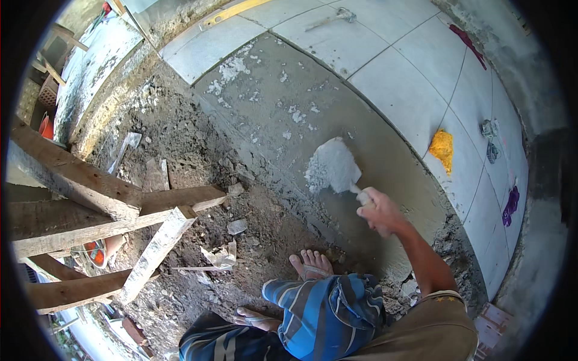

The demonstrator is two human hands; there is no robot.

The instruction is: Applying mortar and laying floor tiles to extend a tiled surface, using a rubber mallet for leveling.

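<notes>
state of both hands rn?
Left hand: out of view, cannot be told.
Right hand: closed around a trowel handle, the blade loaded with pale grey powder.

Single head-height fisheye view, steeply downward past the right hand (380, 212).

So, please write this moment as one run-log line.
right hand grips trowel handle | blade coated pale grey | grey mortar beside pale tiles | left hand not in view

We see our right hand (380, 212) hold a trowel (356, 189) full of pale powder (333, 164) over wet grey cement (382, 141), with white tiles (400, 87) just beside it.
</notes>
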